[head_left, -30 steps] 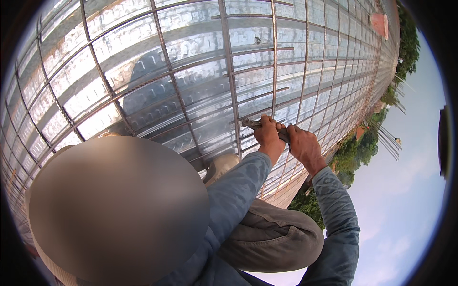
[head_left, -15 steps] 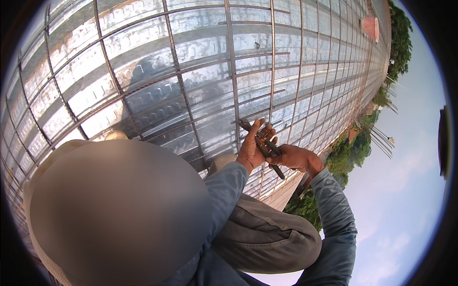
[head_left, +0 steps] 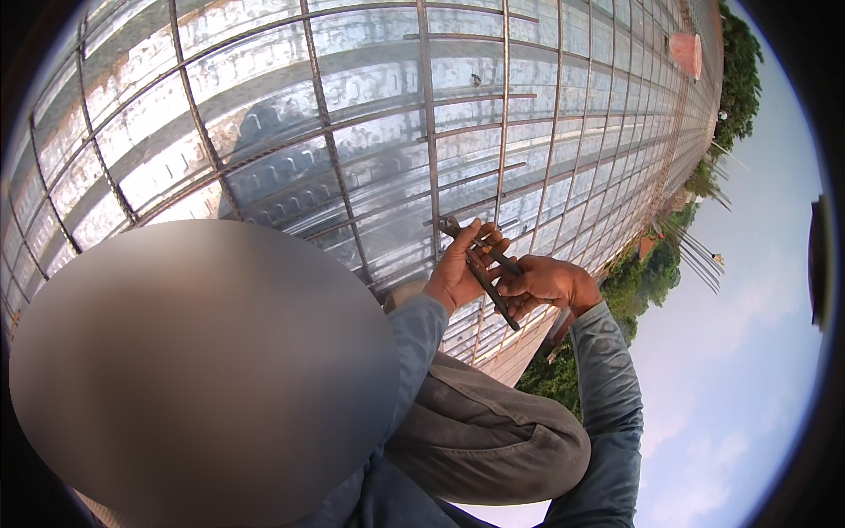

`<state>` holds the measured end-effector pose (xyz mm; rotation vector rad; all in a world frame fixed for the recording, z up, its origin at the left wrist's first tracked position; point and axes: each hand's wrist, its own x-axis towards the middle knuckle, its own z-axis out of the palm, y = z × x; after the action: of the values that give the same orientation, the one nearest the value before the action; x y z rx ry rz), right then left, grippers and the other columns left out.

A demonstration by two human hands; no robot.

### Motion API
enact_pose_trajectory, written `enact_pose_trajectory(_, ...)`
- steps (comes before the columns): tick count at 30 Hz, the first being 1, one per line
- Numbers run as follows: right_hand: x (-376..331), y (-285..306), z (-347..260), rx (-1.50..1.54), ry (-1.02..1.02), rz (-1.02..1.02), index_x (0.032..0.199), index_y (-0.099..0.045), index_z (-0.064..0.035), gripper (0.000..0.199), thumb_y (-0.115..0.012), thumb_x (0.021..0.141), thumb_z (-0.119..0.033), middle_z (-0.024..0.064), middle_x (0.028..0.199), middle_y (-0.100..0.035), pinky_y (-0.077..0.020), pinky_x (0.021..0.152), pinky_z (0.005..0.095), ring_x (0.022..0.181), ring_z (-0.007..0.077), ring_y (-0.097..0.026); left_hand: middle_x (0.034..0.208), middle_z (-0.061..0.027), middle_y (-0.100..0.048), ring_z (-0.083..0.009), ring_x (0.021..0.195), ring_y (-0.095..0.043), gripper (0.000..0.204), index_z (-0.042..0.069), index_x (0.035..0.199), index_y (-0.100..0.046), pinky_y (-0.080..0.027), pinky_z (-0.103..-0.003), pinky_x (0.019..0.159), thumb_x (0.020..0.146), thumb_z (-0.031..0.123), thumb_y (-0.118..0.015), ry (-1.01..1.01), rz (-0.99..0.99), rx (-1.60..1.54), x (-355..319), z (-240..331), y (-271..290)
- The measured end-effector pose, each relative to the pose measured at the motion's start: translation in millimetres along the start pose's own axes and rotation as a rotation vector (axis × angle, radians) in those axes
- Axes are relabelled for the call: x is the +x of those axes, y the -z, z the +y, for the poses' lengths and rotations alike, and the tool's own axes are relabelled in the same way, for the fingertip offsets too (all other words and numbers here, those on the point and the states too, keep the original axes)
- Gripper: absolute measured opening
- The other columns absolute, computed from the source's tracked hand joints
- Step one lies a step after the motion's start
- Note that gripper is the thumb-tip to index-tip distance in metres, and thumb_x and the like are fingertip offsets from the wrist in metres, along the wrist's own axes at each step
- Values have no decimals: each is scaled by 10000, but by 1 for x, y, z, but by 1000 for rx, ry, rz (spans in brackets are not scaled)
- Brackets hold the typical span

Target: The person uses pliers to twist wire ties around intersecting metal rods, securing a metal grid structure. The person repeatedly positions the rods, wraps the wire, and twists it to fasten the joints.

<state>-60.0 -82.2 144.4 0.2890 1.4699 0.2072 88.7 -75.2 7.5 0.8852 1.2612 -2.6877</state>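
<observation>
A pair of dark metal pliers (head_left: 494, 295) is held between both hands, its two handles spread apart and its head close to a rebar crossing. My left hand (head_left: 452, 278) is closed around the pliers near the head, thumb along the top. My right hand (head_left: 547, 282) grips the upper handle near its end, with the lower fingers curled beside the other handle. Whether any wire is in the fingers is too small to tell. Behind the hands runs the rebar mesh (head_left: 430, 141).
Ribbed shiny metal decking (head_left: 378, 75) lies beneath the mesh. A reddish bucket (head_left: 685, 55) stands far off at upper right. Loose rods (head_left: 695, 255) stick out past the deck edge, with trees (head_left: 656, 273) beyond. My bent knee (head_left: 519, 436) is below the hands; a blurred oval covers the lower left.
My right hand has shifted its hold on the pliers, its lower fingers now showing below. The handles look wider apart. My left hand has moved slightly left.
</observation>
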Motion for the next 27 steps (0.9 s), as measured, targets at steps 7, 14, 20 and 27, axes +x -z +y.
enact_pose_trajectory(7, 9, 20, 11, 160, -78, -145, 1165, -630, 50, 310, -682, 1005, -211, 171, 966, -757, -615, 663, 343, 801, 204, -731, 752, 41, -534, -160, 856, -634, 302, 143, 892, -578, -560, -413, 858, 1022, 401, -667, -26, -94, -79, 17, -9, 0)
enact_pose_trajectory(14, -20, -42, -6, -1023, 266, 717, 1220, -604, 71, 499, -749, 894, -278, 166, 914, -713, -568, 731, 454, 812, 338, -720, 620, 39, -456, -160, 639, -555, 315, 146, 815, -535, -526, -393, 748, 1054, 347, -577, -149, 265, 76, 37, -12, -11)
enact_pose_trajectory(20, 9, -45, 34, -1368, 310, 1085, 1065, -577, -31, 209, -631, 917, -169, 118, 898, -645, -556, 726, 461, 818, 318, -697, 621, 26, -466, -170, 605, -526, 327, 145, 734, -506, -510, -410, 662, 1035, 270, -517, -174, 412, -59, 42, -24, -38)
enact_pose_trajectory(27, 16, -5, 28, -1458, 457, 1022, 948, -548, -72, 81, -555, 968, -150, 110, 785, -635, -563, 610, 408, 703, 281, -696, 625, -2, -449, -175, 587, -513, 270, 102, 791, -500, -513, -411, 612, 1018, 249, -519, -264, 496, -198, 60, -25, -47)
